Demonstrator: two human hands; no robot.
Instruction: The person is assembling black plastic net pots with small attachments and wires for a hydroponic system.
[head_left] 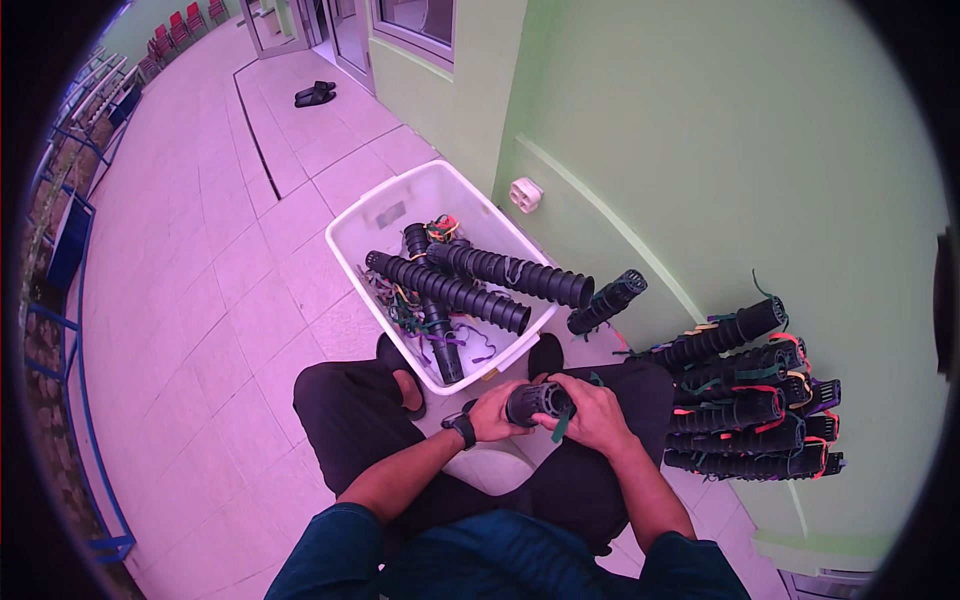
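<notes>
Between my knees I hold a stack of black slotted plastic pots (528,402), its open, slotted end tilted up toward me. My left hand (491,412) is wrapped round its left side. On the other side my right hand (594,412) grips the stack near the rim, where a green strip (564,424) hangs by the fingers. Just ahead stands a white plastic tub (350,255). In it lie long stacks of the same ribbed black pots (450,290), crossed over one another, among loose coloured strips (400,305).
Against the green wall at right lies a pile of pot stacks (740,410) tied with coloured strips. One more stack (607,302) rests beside the tub's right edge. A white wall socket (525,195) juts out behind. Black slippers (315,94) lie farther off; a blue railing (75,350) runs at left.
</notes>
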